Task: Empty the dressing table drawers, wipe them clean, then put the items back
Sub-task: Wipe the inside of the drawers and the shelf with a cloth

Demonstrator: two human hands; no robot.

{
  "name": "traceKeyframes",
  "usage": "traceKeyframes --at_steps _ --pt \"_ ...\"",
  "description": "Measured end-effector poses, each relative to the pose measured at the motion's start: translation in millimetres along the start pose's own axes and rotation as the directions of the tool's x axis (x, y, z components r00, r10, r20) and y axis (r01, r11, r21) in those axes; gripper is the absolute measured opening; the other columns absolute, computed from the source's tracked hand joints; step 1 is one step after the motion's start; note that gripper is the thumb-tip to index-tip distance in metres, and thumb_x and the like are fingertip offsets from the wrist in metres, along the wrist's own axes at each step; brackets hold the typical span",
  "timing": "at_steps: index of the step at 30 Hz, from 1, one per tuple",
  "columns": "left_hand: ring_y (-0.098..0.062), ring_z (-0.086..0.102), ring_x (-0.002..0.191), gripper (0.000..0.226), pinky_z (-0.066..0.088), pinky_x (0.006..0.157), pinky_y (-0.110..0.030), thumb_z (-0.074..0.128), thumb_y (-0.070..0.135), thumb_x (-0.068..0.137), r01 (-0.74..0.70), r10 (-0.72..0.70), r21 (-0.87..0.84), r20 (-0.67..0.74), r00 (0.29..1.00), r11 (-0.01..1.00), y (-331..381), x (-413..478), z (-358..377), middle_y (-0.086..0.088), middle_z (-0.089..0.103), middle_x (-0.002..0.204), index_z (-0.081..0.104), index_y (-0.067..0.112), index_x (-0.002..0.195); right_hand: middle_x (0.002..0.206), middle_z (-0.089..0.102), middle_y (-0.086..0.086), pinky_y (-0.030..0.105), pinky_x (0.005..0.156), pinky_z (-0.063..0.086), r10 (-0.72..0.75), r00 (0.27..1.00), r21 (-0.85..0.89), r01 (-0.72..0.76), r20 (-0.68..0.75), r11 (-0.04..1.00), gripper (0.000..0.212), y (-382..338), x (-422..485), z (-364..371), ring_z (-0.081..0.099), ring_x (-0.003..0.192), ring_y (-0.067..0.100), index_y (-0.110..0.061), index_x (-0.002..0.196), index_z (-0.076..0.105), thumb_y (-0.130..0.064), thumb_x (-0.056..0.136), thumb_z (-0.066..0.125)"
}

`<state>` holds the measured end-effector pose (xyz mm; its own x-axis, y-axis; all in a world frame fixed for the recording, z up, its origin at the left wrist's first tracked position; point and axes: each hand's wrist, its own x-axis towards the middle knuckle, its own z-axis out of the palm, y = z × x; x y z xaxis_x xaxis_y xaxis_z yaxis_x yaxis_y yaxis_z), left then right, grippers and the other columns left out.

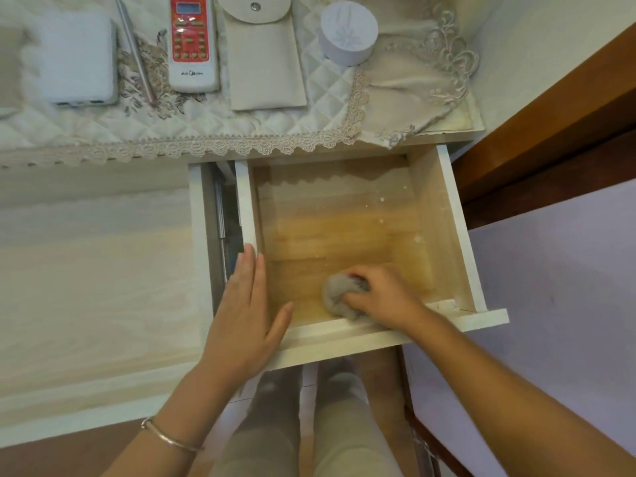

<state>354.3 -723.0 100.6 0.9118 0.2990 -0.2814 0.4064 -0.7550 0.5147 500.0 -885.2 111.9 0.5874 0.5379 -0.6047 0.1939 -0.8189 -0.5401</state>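
The white drawer [461, 235] is pulled out, and its light wooden bottom holds nothing but the cloth. My right hand [382, 297] presses a bunched grey cloth [335, 294] against the bottom near the front right corner. My left hand [246, 304] lies flat with fingers together on the drawer's front left corner, thumb over the front edge. On the tabletop above lie a white box [77, 56], a metal pen [134, 49], a red and white remote [192, 43], a beige pouch [263, 60] and a round white jar [347, 31].
A quilted, lace-edged cloth [241, 132] covers the tabletop. A wooden bed frame [550, 139] and a lilac sheet [557, 287] lie close on the right. My legs [309, 425] are below the drawer front. The white cabinet side [93, 270] is to the left.
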Motion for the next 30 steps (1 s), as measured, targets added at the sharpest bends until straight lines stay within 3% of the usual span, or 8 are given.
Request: traceKeyframes --at_steps 3,8,16,19,21,25,30 --pt "-0.002 -0.023 0.135 0.074 -0.006 0.11 -0.023 0.007 0.064 0.082 -0.005 0.004 -0.027 -0.016 1.0 1.0 -1 -8 5 0.007 -0.029 0.144 -0.019 0.021 0.137 0.109 0.067 0.004 0.03 0.083 0.049 -0.139 0.983 0.031 0.136 0.12 0.99 0.037 -42 9 32 0.061 0.098 0.019 -0.018 0.118 0.061 -0.018 0.081 0.063" --pt "-0.01 -0.016 0.138 0.074 -0.001 0.112 -0.03 0.004 0.061 0.087 -0.009 0.011 0.057 -0.033 0.999 0.998 -2 -9 11 -0.002 -0.019 0.149 -0.012 0.012 0.14 0.118 0.061 0.005 0.027 0.087 0.042 -0.249 0.96 -0.059 0.258 0.125 0.964 0.039 -42 -7 21 0.056 0.105 0.02 -0.015 0.117 0.061 -0.007 0.08 0.059" --pt "-0.011 -0.024 0.136 0.074 -0.008 0.11 -0.029 0.004 0.06 0.084 0.023 -0.02 0.101 -0.025 0.999 0.995 1 -10 11 0.001 -0.029 0.145 -0.02 0.016 0.137 0.106 0.063 0.008 0.024 0.073 0.042 0.015 0.999 -0.306 -0.028 -0.046 0.952 0.028 47 -41 -64 0.053 0.084 0.015 -0.006 0.108 0.064 -0.001 0.082 0.057" --pt "-0.01 -0.027 0.135 0.072 -0.01 0.11 -0.028 0.004 0.058 0.085 0.017 -0.015 0.108 -0.025 1.0 0.994 0 -10 12 0.0 -0.029 0.146 -0.02 0.015 0.138 0.107 0.058 0.001 0.021 0.075 0.038 -0.04 0.996 -0.253 0.02 -0.077 0.967 0.033 29 -43 -42 0.056 0.096 0.019 -0.011 0.115 0.061 -0.005 0.084 0.055" --pt "-0.01 -0.025 0.136 0.071 -0.009 0.111 -0.027 0.005 0.055 0.085 0.013 -0.011 0.096 -0.026 1.0 0.995 0 -10 12 0.0 -0.027 0.146 -0.018 0.014 0.138 0.116 0.059 0.003 0.022 0.081 0.038 -0.119 0.993 -0.174 0.112 -0.027 0.978 0.037 3 -39 -15 0.055 0.105 0.022 -0.014 0.121 0.058 -0.007 0.084 0.055" --pt "-0.008 -0.017 0.138 0.066 -0.001 0.113 -0.029 0.01 0.044 0.087 0.002 0.0 0.076 -0.038 0.999 0.997 0 -10 11 -0.001 -0.016 0.149 -0.01 0.009 0.14 0.116 0.058 0.006 0.023 0.08 0.036 -0.241 0.968 -0.143 0.25 0.076 0.958 0.036 -33 -29 18 0.053 0.106 0.022 -0.015 0.119 0.059 -0.007 0.084 0.053" --pt "-0.012 -0.017 0.138 0.066 -0.004 0.112 -0.029 0.007 0.043 0.086 0.003 0.001 0.112 -0.032 1.0 0.994 -1 -10 11 -0.002 -0.018 0.149 -0.011 0.011 0.14 0.11 0.061 0.003 0.022 0.076 0.039 -0.065 0.991 -0.177 0.085 0.115 0.981 0.033 2 -38 -29 0.057 0.101 0.02 -0.018 0.118 0.059 -0.011 0.086 0.056"
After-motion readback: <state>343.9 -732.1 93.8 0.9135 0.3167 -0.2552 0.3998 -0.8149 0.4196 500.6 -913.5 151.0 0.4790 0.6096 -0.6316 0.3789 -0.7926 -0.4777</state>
